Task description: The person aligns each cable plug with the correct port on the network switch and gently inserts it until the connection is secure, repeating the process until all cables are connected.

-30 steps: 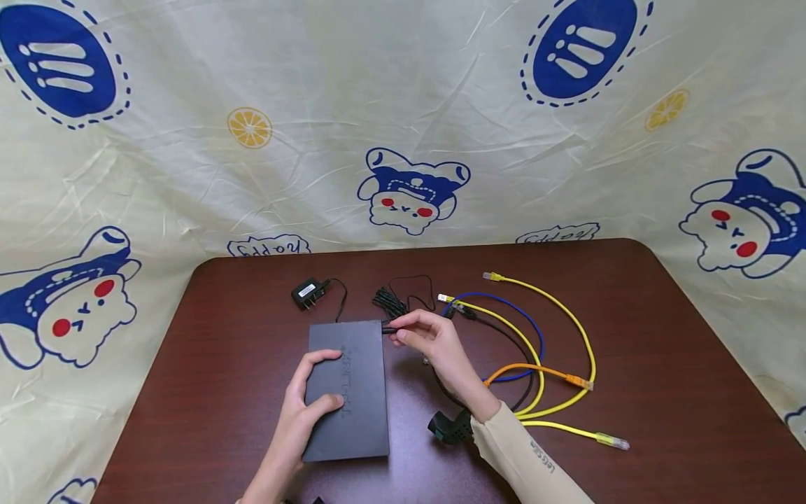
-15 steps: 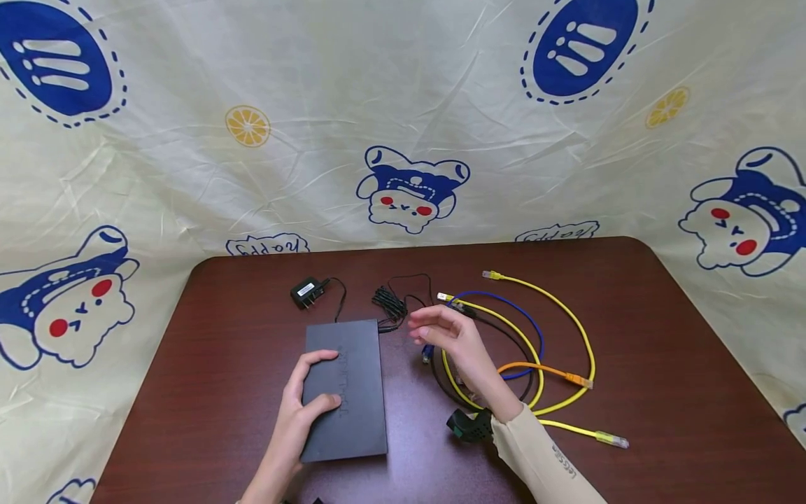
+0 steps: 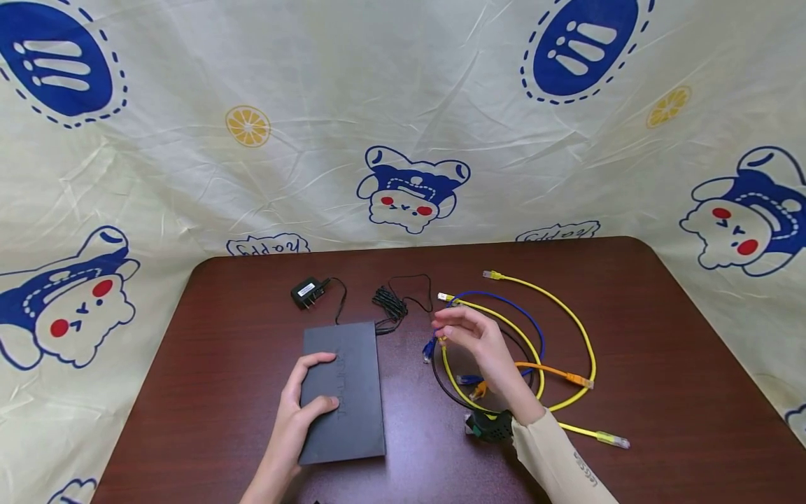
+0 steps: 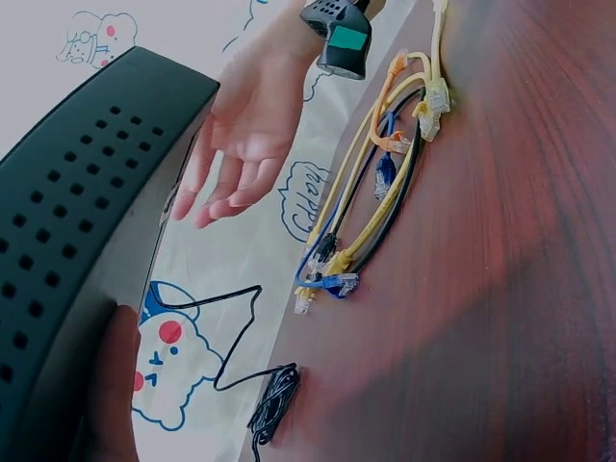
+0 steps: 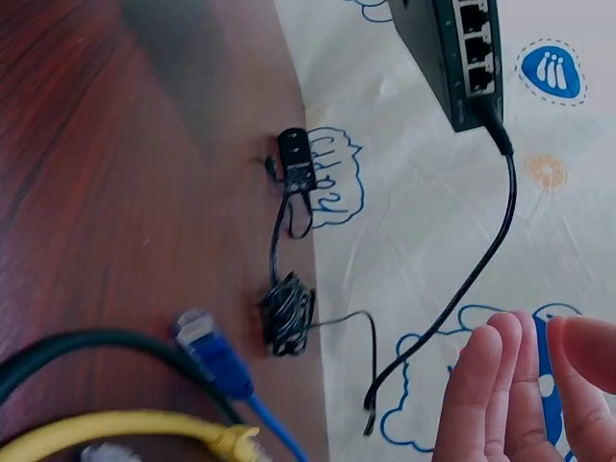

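Observation:
My left hand point(image 3: 291, 413) grips a dark grey network switch point(image 3: 360, 399) by its left side, thumb and a finger lying over the top. In the right wrist view a row of ports point(image 5: 476, 48) lines the switch's edge, and a black power cord point(image 5: 512, 192) is plugged in beside them. To the right of the switch, my right hand point(image 3: 481, 343) hangs with nothing in it, fingers slightly bent, over the left part of the network cables. Closest to its fingertips in the head view are a blue cable plug point(image 3: 429, 350) and a yellow cable point(image 3: 446, 364).
A black power adapter point(image 3: 307, 292) lies behind the switch, with its bundled cord point(image 3: 390, 302) to the right. Looped yellow, blue, black and orange cables point(image 3: 569, 378) spread over the right of the brown table point(image 3: 208, 364). A patterned cloth point(image 3: 315, 175) hangs behind.
My right hand has let go of the black cord's plug at the switch's right edge and drawn back rightward over the cables. The left hand still holds the switch, shifted slightly left.

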{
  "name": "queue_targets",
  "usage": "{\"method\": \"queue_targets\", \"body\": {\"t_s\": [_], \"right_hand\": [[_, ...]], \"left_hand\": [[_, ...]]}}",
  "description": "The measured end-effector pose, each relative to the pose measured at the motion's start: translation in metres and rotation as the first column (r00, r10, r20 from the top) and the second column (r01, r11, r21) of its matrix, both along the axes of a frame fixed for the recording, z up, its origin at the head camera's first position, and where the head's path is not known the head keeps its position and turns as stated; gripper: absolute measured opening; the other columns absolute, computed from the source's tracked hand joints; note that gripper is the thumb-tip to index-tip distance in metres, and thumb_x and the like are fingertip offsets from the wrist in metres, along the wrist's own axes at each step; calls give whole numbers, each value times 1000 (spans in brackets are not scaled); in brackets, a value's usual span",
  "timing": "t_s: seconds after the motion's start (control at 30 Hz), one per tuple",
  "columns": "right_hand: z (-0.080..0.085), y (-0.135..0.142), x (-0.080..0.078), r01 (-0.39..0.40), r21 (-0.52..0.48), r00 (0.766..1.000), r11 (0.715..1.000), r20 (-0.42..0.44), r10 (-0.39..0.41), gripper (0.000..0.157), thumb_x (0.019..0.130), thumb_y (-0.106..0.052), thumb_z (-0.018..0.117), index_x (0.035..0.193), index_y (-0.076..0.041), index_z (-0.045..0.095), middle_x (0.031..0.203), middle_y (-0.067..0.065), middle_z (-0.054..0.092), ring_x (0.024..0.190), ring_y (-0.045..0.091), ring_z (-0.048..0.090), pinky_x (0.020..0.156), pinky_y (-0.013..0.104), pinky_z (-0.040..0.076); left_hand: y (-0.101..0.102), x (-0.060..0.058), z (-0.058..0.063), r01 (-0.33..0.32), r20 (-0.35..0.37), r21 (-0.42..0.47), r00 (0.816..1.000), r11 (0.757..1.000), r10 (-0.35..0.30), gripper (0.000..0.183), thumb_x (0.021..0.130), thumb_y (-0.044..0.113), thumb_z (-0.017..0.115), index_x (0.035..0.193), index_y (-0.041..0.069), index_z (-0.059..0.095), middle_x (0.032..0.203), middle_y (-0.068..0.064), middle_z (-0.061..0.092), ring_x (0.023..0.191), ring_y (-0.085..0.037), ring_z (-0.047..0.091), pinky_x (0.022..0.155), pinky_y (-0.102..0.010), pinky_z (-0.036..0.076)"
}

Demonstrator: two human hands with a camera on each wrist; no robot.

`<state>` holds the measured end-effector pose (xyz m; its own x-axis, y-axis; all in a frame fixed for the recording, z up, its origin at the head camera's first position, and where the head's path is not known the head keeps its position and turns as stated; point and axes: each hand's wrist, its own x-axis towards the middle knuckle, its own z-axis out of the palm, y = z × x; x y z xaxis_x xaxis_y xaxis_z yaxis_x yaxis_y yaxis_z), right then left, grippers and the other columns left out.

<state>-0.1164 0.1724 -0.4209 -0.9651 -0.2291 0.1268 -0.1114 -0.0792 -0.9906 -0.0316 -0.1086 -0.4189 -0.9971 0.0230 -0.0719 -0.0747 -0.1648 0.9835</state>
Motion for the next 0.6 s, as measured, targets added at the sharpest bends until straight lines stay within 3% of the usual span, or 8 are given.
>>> {"method": "queue_targets", "body": {"t_s": [0.2, 0.6], "right_hand": [[-9, 9, 1, 19, 10, 999, 1000, 32, -19, 29, 92, -1, 58, 116, 16, 55, 105, 26, 63, 90, 23, 66, 79, 43, 52], [-24, 24, 4, 58, 58, 996, 997, 57, -61, 29, 92, 1, 55, 116, 18, 53, 109, 34, 58, 91, 26, 66, 77, 32, 53]], "left_hand": [[0, 1, -2, -6, 21, 14, 1000, 1000, 5, 56, 73, -4, 57, 126, 13, 52, 116, -18, 45, 99, -35, 45, 67, -45, 47], [-1, 4, -5, 9, 27, 4, 1000, 1000, -9, 56, 74, -2, 58, 127, 15, 52, 117, -19, 43, 98, -35, 45, 65, -46, 47]]}}
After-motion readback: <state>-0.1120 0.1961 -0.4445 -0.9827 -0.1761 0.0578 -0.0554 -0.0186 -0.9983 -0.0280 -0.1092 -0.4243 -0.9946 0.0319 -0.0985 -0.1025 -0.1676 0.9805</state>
